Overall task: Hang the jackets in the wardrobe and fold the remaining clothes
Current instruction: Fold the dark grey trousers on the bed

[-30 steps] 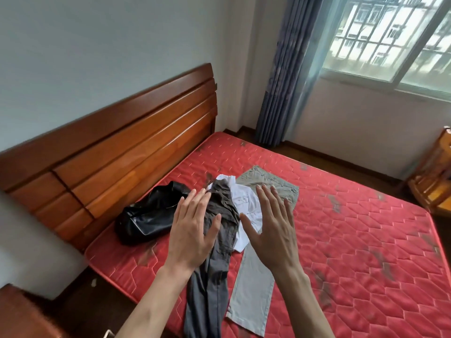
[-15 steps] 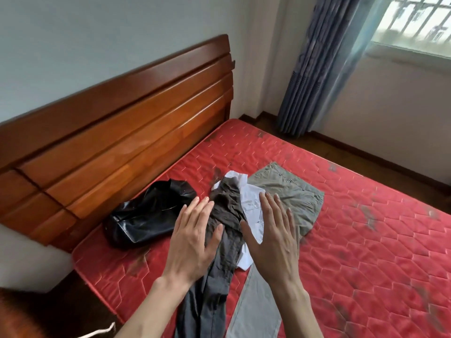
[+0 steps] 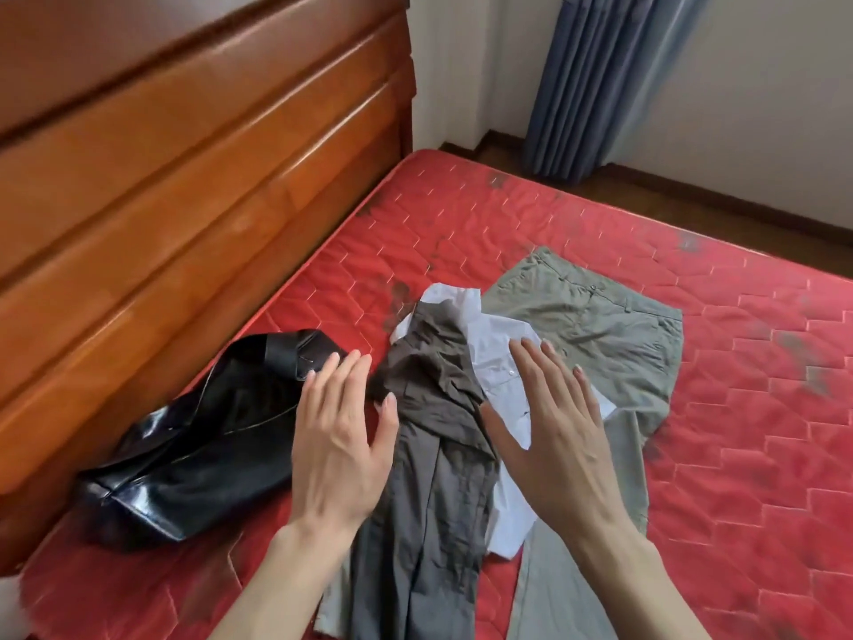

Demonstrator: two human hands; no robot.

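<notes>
A black leather jacket (image 3: 203, 436) lies crumpled on the red quilted mattress (image 3: 738, 408), close against the wooden headboard (image 3: 184, 187). Just to the mattress-centre side of the jacket lies a heap of clothes: dark grey-brown trousers (image 3: 429, 478) on top, a white shirt (image 3: 498, 358) under them, and olive-green trousers (image 3: 595, 325) spread flat beyond. The grey-brown trousers cover most of the shirt, and the picture's lower edge cuts off the legs of both pairs. How the jacket is folded cannot be made out; its shiny surface shows only creases and a strap-like cuff. No label or writing can be read on any garment.

The left hand (image 3: 337, 450) hangs with fingers spread flat, over the jacket's near edge and the grey-brown trousers, gripping nothing. The right hand (image 3: 558, 436) is likewise flat and spread, over the shirt, empty; whether either palm touches the cloth cannot be told.

Past the far end of the headboard a blue-grey curtain (image 3: 595, 80) hangs to the dark floor. The mattress shows dark worn patches. A blurred white shape sits at the lower left corner.
</notes>
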